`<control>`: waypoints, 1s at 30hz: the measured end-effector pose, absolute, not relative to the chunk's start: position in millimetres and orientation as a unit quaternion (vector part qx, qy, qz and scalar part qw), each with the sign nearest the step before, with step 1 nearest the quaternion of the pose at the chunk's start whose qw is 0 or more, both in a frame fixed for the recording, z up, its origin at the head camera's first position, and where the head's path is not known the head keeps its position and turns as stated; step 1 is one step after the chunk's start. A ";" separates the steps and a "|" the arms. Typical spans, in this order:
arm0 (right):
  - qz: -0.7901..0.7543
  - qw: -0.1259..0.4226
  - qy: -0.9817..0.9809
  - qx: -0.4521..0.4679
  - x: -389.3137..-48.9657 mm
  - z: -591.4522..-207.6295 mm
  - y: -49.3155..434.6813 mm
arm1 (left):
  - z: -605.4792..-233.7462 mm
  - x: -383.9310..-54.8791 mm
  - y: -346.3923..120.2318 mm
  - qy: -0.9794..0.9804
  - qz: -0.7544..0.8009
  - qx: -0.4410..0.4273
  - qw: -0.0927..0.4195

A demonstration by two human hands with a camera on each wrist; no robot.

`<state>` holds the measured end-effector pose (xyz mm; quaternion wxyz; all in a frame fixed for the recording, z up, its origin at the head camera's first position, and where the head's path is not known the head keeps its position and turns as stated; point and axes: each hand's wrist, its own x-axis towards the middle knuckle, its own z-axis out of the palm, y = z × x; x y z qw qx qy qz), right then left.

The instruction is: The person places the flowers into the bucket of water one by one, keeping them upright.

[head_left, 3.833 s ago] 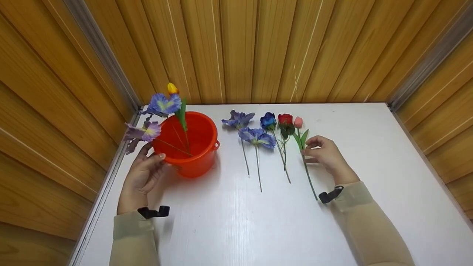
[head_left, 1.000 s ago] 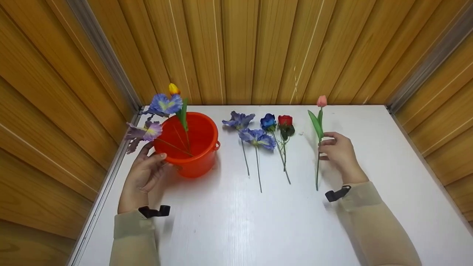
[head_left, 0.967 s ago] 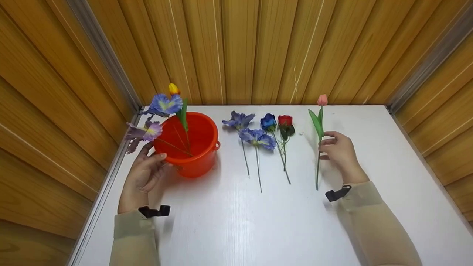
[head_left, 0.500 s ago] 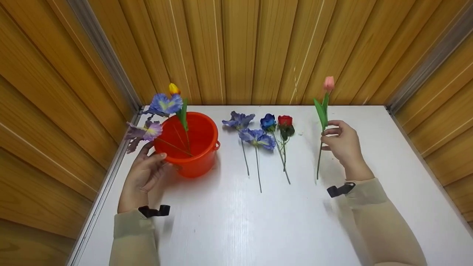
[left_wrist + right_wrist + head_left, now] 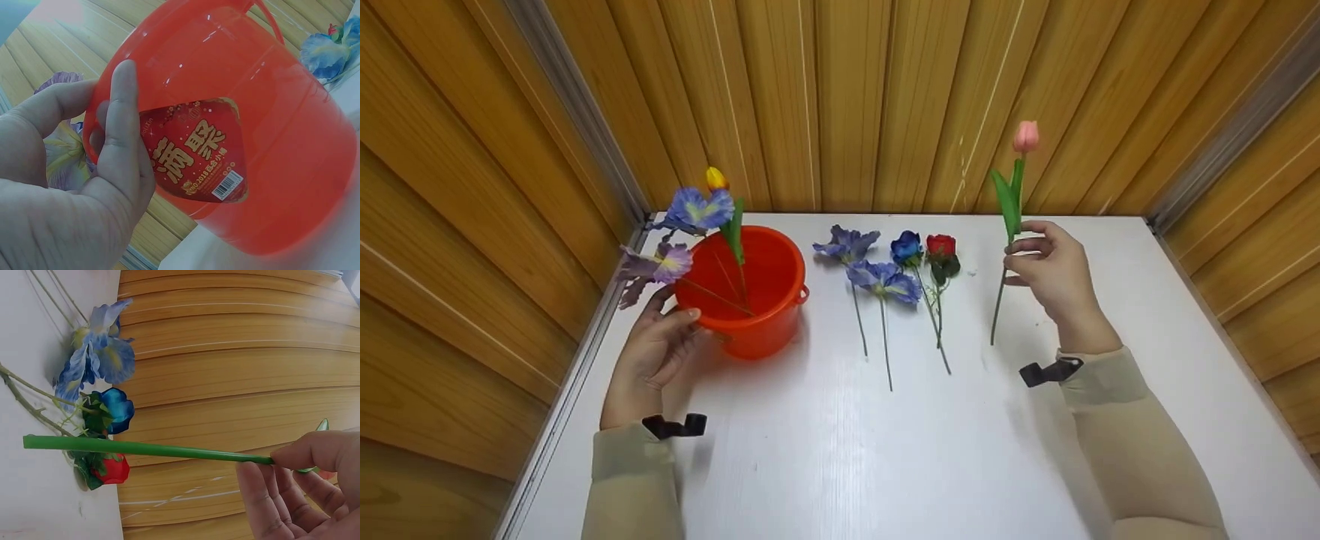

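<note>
My left hand grips the rim of a red plastic bucket, thumb on the outer wall beside a printed label in the left wrist view. Inside the bucket lean a yellow tulip, a blue iris and a pale purple iris. On the right, my right hand pinches the green stem of a pink tulip between thumb and fingers. The tulip stands upright above the table; in the right wrist view its stem points away from the fingertips.
Between the hands, two blue-purple irises lie on the white table, with a blue rose and a red rose to their right. Wood-look panel walls enclose the table at the back and both sides.
My right hand took the pink tulip from beside the red rose, stood it upright and raised it higher, its stem now slanting slightly left. The left hand and bucket have stayed in place.
</note>
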<state>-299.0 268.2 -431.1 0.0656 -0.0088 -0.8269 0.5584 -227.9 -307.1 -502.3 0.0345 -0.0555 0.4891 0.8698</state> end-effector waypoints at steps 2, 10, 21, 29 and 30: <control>0.563 0.064 -0.824 -0.005 -300.0 -428.4 264.9 | -502.2 -228.0 -306.8 0.489 0.870 -0.055 0.032; 0.593 0.058 -0.803 0.011 -304.5 -423.5 245.9 | -502.5 -227.8 -306.3 0.491 0.869 -0.061 0.028; 0.622 0.036 -0.781 0.036 -312.9 -425.6 207.4 | -503.3 -230.8 -306.5 0.483 0.874 -0.050 0.031; 0.646 0.013 -0.761 0.054 -317.8 -428.7 174.3 | -503.8 -231.1 -306.7 0.479 0.876 -0.053 0.028; 0.650 0.010 -0.758 0.058 -318.3 -428.4 169.8 | -503.5 -231.2 -306.6 0.481 0.875 -0.054 0.029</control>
